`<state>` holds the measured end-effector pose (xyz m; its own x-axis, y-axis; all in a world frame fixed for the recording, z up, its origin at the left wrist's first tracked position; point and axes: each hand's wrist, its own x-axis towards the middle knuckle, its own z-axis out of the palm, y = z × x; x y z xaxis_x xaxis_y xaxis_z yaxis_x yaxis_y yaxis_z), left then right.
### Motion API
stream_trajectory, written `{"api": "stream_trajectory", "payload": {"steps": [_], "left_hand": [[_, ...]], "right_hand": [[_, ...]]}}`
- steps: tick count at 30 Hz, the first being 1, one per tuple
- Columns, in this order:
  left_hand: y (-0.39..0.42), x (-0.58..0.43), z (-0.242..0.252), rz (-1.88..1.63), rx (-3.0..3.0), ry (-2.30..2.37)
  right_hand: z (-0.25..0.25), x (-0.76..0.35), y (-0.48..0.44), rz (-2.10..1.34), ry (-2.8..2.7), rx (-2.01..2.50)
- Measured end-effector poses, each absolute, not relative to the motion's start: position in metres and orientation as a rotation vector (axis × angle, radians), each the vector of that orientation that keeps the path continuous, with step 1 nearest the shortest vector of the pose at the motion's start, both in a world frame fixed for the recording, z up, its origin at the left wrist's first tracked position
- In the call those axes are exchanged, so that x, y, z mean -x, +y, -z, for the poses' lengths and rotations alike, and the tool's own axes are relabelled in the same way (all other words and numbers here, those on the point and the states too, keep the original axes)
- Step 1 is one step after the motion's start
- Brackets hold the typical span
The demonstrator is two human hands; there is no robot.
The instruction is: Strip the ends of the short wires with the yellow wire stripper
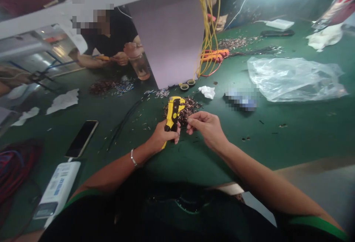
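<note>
My left hand (pixel 162 136) is wrapped round the handles of a yellow and black wire stripper (pixel 173 113), whose head points away from me. Just to its right, my right hand (pixel 208 128) is closed in a pinch, thumb against forefinger; whatever is between the fingertips is too small to make out. Beyond both hands lies a heap of short dark wire pieces with coppery ends (pixel 192 108), partly hidden by the tool. Long black wires (pixel 122 124) stretch over the green table (pixel 177 168) to the left of my left hand.
Left of me are a phone (pixel 82 139) and a white power bank (pixel 58 188). A pale partition (pixel 169 38) stands ahead, beside hanging yellow wires (pixel 209 23) and orange tools (pixel 215 55). A clear plastic bag (pixel 294 79) lies right. Co-workers sit opposite, near a bottle (pixel 139 64).
</note>
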<state>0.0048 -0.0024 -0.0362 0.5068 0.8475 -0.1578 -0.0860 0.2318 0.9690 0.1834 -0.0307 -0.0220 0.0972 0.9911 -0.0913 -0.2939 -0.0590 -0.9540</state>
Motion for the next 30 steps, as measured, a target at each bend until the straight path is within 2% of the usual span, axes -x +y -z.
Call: {"api": "stream_trajectory", "payload": {"steps": [10,19,22,25,30], "left_hand": [[-0.006,-0.004,0.030,-0.579,-0.905,0.712],[-0.011,-0.006,0.029,-0.461,-0.777,0.689],[-0.014,-0.007,0.026,-0.420,-0.784,0.675],[-0.016,-0.006,0.023,-0.380,-0.808,0.648],[-0.016,-0.006,0.027,-0.336,-0.814,0.645]], "right_hand": [[0.005,-0.192,-0.020,-1.171,-0.951,1.210],[0.002,-0.182,0.086,-1.024,-1.212,1.398],[0.009,-0.170,0.127,-0.879,-1.462,1.539],[0.013,-0.154,0.155,-0.579,-1.952,1.671],[0.009,-0.107,0.170,-0.359,-2.406,1.515]]}}
